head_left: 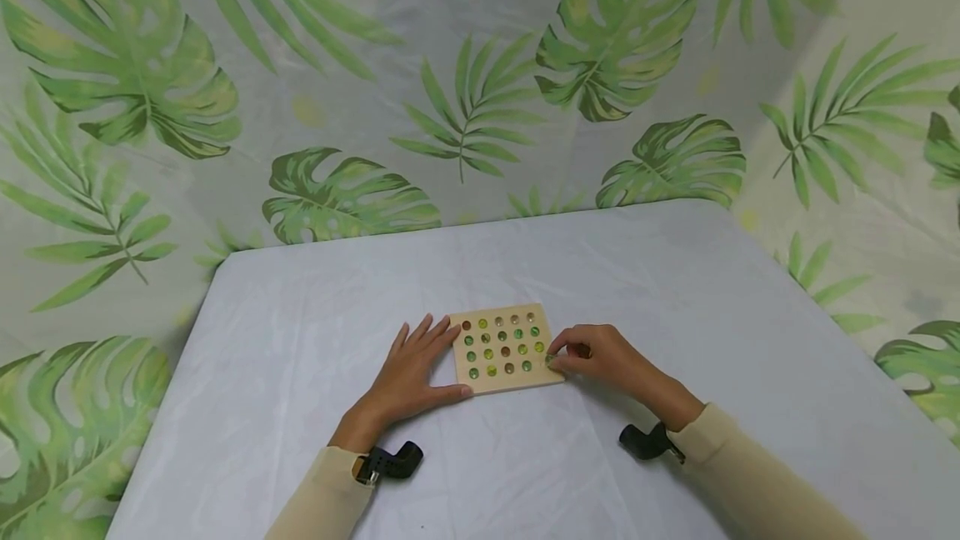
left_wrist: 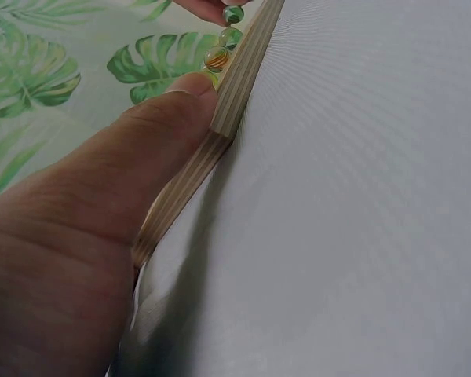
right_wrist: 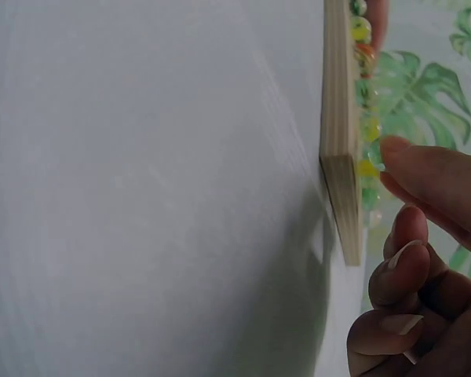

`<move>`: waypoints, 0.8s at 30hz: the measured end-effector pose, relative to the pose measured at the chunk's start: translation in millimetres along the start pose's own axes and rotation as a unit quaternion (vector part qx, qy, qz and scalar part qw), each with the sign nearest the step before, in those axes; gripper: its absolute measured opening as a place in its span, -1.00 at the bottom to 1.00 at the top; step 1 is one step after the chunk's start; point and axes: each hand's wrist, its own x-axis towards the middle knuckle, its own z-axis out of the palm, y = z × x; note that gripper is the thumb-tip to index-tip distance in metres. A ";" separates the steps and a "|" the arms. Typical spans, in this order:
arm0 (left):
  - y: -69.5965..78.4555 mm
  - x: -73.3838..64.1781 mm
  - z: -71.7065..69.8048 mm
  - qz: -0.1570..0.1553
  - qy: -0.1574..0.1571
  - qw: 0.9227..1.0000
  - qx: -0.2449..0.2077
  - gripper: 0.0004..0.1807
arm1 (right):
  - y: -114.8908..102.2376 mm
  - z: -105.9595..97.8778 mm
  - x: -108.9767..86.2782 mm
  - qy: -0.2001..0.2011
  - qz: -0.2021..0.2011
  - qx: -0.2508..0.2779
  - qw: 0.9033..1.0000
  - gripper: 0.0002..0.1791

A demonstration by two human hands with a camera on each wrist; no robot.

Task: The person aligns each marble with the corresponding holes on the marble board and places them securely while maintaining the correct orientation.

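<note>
A light wooden board (head_left: pixel 480 384) lies on the table, with rows of glass marbles seated across it in green, yellow, amber and clear. My left hand (head_left: pixel 411 373) rests spread along its left side, the fingertips at the far left and the thumb (left_wrist: pixel 165 126) on the near left corner. At the board's near right corner my right hand (head_left: pixel 600 354) pinches a green marble (left_wrist: pixel 233 14) between thumb and index finger. In the right wrist view the other right fingers (right_wrist: pixel 400 275) are curled in beside the board's edge.
A white cloth (head_left: pixel 315 298) covers the table, with a few wrinkles. Behind it hangs a leaf-print fabric (head_left: pixel 465 107), which also shows at both sides. A black wrist camera sits on each wrist, the left one (head_left: pixel 397 461) and the right one (head_left: pixel 643 442), close above the cloth.
</note>
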 end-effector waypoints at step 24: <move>1.1 -1.8 0.5 0.001 0.003 1.000 -0.005 0.06 | -7.4 5.4 1.4 -0.013 0.015 0.002 1.000 -0.87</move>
